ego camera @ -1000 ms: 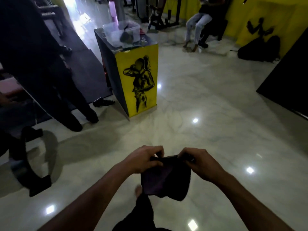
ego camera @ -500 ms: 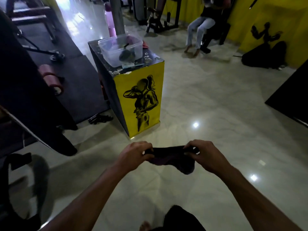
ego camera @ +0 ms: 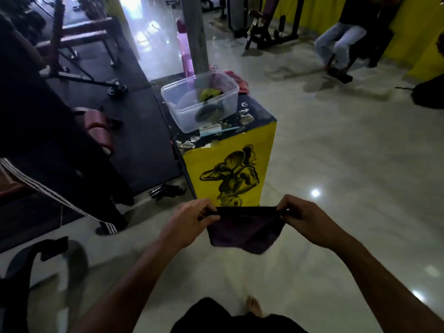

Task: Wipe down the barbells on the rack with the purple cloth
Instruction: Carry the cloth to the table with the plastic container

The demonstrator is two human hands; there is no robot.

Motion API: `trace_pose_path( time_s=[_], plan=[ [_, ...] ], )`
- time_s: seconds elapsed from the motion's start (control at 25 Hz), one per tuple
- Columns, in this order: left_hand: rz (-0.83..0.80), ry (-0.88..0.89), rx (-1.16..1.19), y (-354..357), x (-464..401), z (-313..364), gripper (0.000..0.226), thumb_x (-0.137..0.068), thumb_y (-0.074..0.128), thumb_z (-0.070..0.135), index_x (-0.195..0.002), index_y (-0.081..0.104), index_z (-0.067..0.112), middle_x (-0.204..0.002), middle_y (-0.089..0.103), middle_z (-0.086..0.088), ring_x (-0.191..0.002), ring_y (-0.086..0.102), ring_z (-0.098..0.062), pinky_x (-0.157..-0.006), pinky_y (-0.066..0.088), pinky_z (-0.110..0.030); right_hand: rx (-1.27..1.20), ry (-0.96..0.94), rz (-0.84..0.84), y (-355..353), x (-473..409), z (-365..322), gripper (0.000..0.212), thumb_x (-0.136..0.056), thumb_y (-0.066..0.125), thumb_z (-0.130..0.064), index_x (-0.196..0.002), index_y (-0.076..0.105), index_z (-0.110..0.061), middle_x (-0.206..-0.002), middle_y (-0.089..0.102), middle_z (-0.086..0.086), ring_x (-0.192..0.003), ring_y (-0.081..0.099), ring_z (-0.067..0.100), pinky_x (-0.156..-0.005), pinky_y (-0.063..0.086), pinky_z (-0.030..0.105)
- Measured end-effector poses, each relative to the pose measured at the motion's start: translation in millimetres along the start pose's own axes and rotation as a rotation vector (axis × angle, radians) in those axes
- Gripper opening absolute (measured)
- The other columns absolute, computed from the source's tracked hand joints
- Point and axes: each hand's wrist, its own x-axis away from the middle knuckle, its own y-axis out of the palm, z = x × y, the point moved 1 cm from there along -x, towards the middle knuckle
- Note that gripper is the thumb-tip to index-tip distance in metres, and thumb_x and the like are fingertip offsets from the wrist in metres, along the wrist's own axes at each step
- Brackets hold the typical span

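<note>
Over a glossy gym floor [ego camera: 336,164], both hands stretch the purple cloth [ego camera: 243,230]

A gym floor is shown.
Black-framed weight machines [ego camera: 262,27] are seen at twelve o'clock, black rubber matting [ego camera: 134,131] at ten.

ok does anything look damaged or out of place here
The black top of the yellow box is badly chipped, with pale patches where paint has peeled around the clear tub. A pink rag lies bunched behind the tub. The cloth itself looks fine.
</note>
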Motion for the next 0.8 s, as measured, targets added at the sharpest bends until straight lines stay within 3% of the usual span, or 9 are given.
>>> trace_pose_path(
  time_s=[0.16, 0.24, 0.32, 0.4, 0.48, 0.56, 0.6, 0.72, 0.8],
  plan=[
    [0.231, -0.155, 0.357, -26, -57, -2, 0.029, -0.094, 0.067, 0.011, -0.101, 0.052, 0.035, -0.096, 0.060, 0.008, -0.090, 0.063, -0.010, -0.074, 0.051, -0.024, -0.158, -0.027, 0.019, -18, -85, -26, 0.033, -0.095, 0.055, 0.006, -0.092, 0.058, -0.026, -0.084, 0.060, 0.014, -0.073, 0.055, 0.026, -0.066, 0.044, 0.038],
    [0.341, -0.119, 0.565, -50, -92, 0, 0.029, -0.095, 0.063, 0.005, -0.109, 0.056, 0.029, -0.101, 0.059, 0.005, -0.097, 0.058, -0.010, -0.082, 0.048, -0.025, -0.355, -0.077, 0.075, -29, -126, -49, 0.022, -0.099, 0.054, 0.005, -0.103, 0.057, -0.017, -0.092, 0.056, 0.028, -0.076, 0.055, 0.026, -0.068, 0.047, 0.042],
    [0.400, -0.101, 0.775, -80, -127, -2, 0.023, -0.094, 0.066, 0.011, -0.113, 0.059, 0.022, -0.097, 0.060, 0.003, -0.091, 0.055, -0.010, -0.080, 0.047, -0.027, -0.565, -0.075, 0.172, -38, -170, -66, 0.014, -0.101, 0.054, -0.003, -0.112, 0.055, -0.011, -0.095, 0.060, 0.029, -0.079, 0.058, 0.025, -0.067, 0.050, 0.039],
    [0.301, -0.108, 1.024, -96, -156, -14, 0.041, -0.086, 0.076, 0.031, -0.119, 0.058, 0.014, -0.097, 0.065, 0.001, -0.087, 0.059, -0.011, -0.077, 0.051, -0.027, -0.666, 0.027, 0.263, -36, -214, -74, 0.011, -0.103, 0.053, -0.013, -0.109, 0.061, -0.017, -0.088, 0.066, 0.012, -0.074, 0.061, 0.020, -0.058, 0.052, 0.029],
    [0.022, -0.385, 1.075, -81, -162, -41, 0.074, -0.063, 0.090, 0.050, -0.116, 0.060, 0.009, -0.100, 0.073, 0.000, -0.086, 0.068, -0.012, -0.074, 0.056, -0.025, -0.653, 0.172, 0.296, -19, -246, -63, 0.016, -0.104, 0.052, -0.018, -0.098, 0.067, -0.019, -0.084, 0.069, 0.003, -0.071, 0.061, 0.021, -0.054, 0.049, 0.027],
    [-0.287, -0.605, 0.998, -61, -157, -65, 0.069, -0.064, 0.091, 0.036, -0.121, 0.061, 0.010, -0.108, 0.075, -0.005, -0.093, 0.072, -0.019, -0.079, 0.057, -0.030, -0.658, 0.216, 0.380, -4, -273, -49, 0.016, -0.103, 0.055, -0.018, -0.098, 0.069, -0.014, -0.092, 0.073, 0.007, -0.079, 0.064, 0.023, -0.064, 0.053, 0.032],
    [-0.338, -0.644, 0.998, -55, -161, -75, 0.061, -0.074, 0.085, 0.028, -0.126, 0.060, 0.009, -0.115, 0.073, -0.010, -0.101, 0.070, -0.024, -0.085, 0.057, -0.036, -0.679, 0.243, 0.438, -3, -286, -43, 0.016, -0.102, 0.056, -0.018, -0.101, 0.071, -0.012, -0.100, 0.074, 0.011, -0.085, 0.066, 0.023, -0.071, 0.056, 0.034],
    [-0.205, -0.735, 1.193, -53, -185, -78, 0.039, -0.088, 0.068, 0.016, -0.125, 0.062, 0.005, -0.118, 0.071, -0.016, -0.107, 0.069, -0.030, -0.091, 0.057, -0.040, -0.856, 0.366, 0.410, -1, -297, -28, 0.022, -0.101, 0.057, -0.026, -0.110, 0.071, -0.012, -0.112, 0.073, 0.014, -0.086, 0.070, 0.019, -0.068, 0.057, 0.031],
    [-0.089, -0.765, 1.250, -61, -210, -72, 0.024, -0.092, 0.062, 0.013, -0.114, 0.065, 0.003, -0.101, 0.075, -0.016, -0.089, 0.073, -0.024, -0.075, 0.060, -0.031, -1.033, 0.454, 0.087, 12, -289, -14, 0.047, -0.090, 0.070, -0.045, -0.122, 0.067, -0.011, -0.118, 0.071, 0.016, -0.096, 0.072, 0.027, -0.080, 0.058, 0.040]
  ],
)
